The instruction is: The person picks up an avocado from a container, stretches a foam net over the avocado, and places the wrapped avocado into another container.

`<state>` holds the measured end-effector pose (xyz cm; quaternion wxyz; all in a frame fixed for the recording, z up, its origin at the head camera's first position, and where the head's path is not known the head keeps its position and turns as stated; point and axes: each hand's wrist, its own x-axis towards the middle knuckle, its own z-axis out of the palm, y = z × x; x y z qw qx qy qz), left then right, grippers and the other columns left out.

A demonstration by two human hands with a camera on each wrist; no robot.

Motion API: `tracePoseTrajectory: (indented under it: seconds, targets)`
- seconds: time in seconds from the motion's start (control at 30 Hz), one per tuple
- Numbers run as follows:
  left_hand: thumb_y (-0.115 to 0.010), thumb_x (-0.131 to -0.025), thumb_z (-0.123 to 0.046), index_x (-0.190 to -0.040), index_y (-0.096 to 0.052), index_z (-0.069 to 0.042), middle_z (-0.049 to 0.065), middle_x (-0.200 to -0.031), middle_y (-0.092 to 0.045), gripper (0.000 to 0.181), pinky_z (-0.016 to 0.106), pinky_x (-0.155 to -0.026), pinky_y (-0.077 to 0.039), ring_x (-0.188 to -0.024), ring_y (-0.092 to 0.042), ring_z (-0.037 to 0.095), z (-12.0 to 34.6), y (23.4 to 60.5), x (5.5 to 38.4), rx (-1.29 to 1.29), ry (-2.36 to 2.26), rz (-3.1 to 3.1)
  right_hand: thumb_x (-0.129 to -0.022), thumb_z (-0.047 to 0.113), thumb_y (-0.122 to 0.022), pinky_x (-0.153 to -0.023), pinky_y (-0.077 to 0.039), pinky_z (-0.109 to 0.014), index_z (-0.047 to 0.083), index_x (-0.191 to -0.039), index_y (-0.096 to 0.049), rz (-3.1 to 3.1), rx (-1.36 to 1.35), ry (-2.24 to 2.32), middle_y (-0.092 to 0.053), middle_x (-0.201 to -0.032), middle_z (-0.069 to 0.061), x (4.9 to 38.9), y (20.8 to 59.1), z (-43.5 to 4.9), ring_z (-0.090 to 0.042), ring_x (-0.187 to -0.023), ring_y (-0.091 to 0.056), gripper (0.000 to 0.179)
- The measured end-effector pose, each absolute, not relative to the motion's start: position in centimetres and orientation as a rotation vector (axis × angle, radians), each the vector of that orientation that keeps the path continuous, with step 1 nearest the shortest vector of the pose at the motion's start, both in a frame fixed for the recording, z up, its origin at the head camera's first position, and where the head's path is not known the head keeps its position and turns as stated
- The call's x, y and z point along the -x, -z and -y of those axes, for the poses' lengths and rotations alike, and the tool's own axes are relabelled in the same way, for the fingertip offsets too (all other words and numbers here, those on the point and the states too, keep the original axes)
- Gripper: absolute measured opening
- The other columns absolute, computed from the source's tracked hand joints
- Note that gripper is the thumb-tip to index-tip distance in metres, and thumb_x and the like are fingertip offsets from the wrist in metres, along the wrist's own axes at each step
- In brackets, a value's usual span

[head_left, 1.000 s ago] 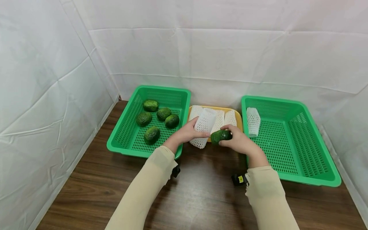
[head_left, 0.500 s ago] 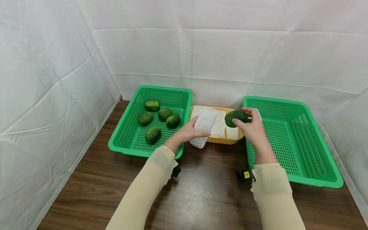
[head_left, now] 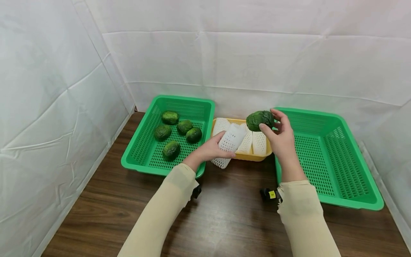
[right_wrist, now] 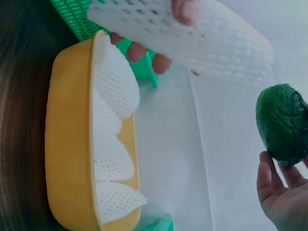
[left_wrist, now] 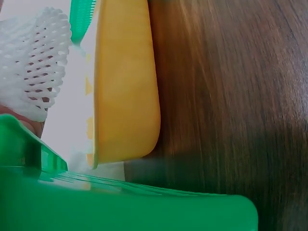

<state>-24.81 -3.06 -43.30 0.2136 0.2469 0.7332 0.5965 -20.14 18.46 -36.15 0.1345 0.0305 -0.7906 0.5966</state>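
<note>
- Right hand (head_left: 284, 139): grasping one dark green avocado (head_left: 259, 120) by its right end. Thumb on the near side, fingertips on the far side.
- Some of those fingers sit behind the fruit, so full contact is unreadable. Right wrist view crops both hand and avocado at its right edge.
- Avocado's left end sticks out of the grip toward the left hand; it is near the foam sleeve there, gap visible, not touching.
- Left hand (head_left: 209, 148): holding the white foam sleeve (head_left: 233, 137), thumb on one side, three fingertips showing on the other in the right wrist view.
- Left wrist view: just a sliver of finger past a green rim; sleeve cut off at the left edge.
- Yellow tray (head_left: 247, 156): between the two baskets, holds other foam sleeves (head_left: 259, 143). They overlap and are partly blocked by the hands, exact count unclear.
- Left basket (head_left: 139, 144): green, five loose avocados (head_left: 171, 150) inside. Left arm covers part of the near rim.
- Right basket (head_left: 351, 167): green, left side blocked by right hand and wrist.
- Black device (head_left: 265, 195) at right wrist: yellow label, text too small.
- All on a brown table (head_left: 224, 221).
</note>
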Motion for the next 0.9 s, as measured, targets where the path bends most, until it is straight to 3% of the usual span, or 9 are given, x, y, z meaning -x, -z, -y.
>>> tracePoseTrajectory:
  seconds: [0.4, 0.9]
  targets:
    - [-0.075, -0.077, -0.014, -0.132, -0.039, -0.011, 0.009, -0.112, -0.053, 0.066, 0.033, -0.077, -0.049, -0.094, -0.055, 0.021, 2.9, 43.4, 24.9, -0.724, -1.571, -2.093, -0.09, 0.018, -0.063, -0.079, -0.038, -0.027, 0.003, -0.128, -0.04, 2.284, -0.263, -1.73, -0.049, -0.126, -0.013, 20.6, 36.7, -17.6, -0.018, -0.104, -0.047, 0.048]
    - [-0.076, -0.077, -0.017, -0.132, -0.039, -0.012, 0.008, -0.113, -0.053, 0.067, 0.032, -0.078, -0.048, -0.095, -0.054, 0.02, 2.8, 43.5, 24.9, -0.73, -1.552, -2.14, -0.088, 0.03, -0.064, -0.078, -0.036, -0.029, 0.005, -0.129, -0.044, 2.397, -0.213, -1.574, -0.043, -0.129, -0.011, 20.9, 37.2, -17.5, -0.027, -0.109, -0.046, 0.052]
